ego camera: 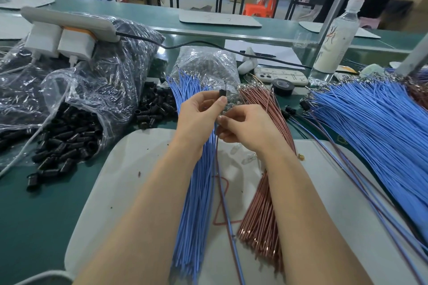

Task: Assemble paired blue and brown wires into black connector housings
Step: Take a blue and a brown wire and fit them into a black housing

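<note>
The person's left hand [199,113] is raised above the middle of the green worktop [34,215], pinching a small black plastic connector housing [222,93] upright between thumb and fingertip; the right hand [245,125] sits just beside and below it, its fingers curled in around a thin pair of one blue and one brown wire [224,201], which hangs from the hands down over the pale grey mat [129,169]; whether the wire ends have entered the housing cannot be told.

Under the left forearm a bundle of blue insulated wires [194,192] lies along the mat; beside it, under the right forearm, lies a bundle of brown copper-tipped wires [259,215]; a much larger fan of blue wires [370,127] is spread on the right.

To the left, a clear plastic bag [69,136] spills black housings; a loose heap of black housings [157,106] lies near the blue bundle; behind the hands are a black tape roll [282,87], a white-cased phone [281,75] and a clear plastic bottle [333,41].
</note>
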### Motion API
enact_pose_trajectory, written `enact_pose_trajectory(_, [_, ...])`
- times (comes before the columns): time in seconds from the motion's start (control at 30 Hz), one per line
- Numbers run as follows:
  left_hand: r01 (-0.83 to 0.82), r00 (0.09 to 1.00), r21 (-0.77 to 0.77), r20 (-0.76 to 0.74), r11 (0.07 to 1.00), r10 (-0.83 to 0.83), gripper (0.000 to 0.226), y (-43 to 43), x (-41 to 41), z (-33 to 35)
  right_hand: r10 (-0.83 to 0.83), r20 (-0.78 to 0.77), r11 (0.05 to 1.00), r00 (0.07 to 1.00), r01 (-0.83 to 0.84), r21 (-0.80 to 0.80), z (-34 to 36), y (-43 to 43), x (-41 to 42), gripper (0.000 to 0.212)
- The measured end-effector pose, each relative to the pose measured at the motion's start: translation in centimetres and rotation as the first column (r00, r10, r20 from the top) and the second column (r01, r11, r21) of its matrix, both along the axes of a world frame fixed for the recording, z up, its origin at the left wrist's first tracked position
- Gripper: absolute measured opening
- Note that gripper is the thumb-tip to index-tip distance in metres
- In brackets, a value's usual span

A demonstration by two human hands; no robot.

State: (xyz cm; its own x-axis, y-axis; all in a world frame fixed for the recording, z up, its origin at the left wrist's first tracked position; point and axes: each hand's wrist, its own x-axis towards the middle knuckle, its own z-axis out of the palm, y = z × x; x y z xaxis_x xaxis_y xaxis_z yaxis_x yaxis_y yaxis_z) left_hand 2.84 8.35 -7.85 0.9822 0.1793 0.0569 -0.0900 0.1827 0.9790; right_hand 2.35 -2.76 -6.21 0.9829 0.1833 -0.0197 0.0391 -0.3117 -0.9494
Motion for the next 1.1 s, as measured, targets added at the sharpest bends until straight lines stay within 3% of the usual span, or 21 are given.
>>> enact_pose_trajectory(0.53, [-0.037,0.999,-0.068,0.027,0.997,0.038,0.008,0.2,0.0,0.3,0.063,-0.086,0.998,0.994,-0.063,0.001,-0.3,0.2,-0.2,0.015])
enact_pose_trajectory(0.83, [-0.128,0.977,0.095,0.185,0.987,0.109,0.015,0.0,-0.2,0.4,0.139,-0.111,0.989,0.984,-0.144,-0.043,0.0,0.1,-0.4,0.015])
enact_pose_trajectory(0.9, [-0.169,0.965,0.169,0.228,0.971,0.128,0.017,0.2,0.0,0.5,0.078,-0.104,0.996,0.992,-0.081,-0.032,-0.1,-0.3,-0.2,0.021])
enact_pose_trajectory(0.97, [-0.214,0.952,0.209,0.264,0.954,0.155,0.02,0.5,0.2,0.4,-0.098,0.008,0.99,0.995,0.098,-0.106,-0.4,-0.8,0.4,0.022])
enact_pose_trajectory(1.03, [-0.23,0.948,0.236,0.273,0.944,0.163,0.022,0.7,0.2,0.3,-0.286,0.183,0.926,0.941,0.32,-0.198,-0.8,-1.3,0.9,0.017])
enact_pose_trajectory(1.1, [-0.213,0.954,0.245,0.263,0.946,0.147,0.024,0.7,0.2,0.0,-0.366,0.297,0.86,0.882,0.443,-0.253,-1.2,-1.6,1.1,0.018])
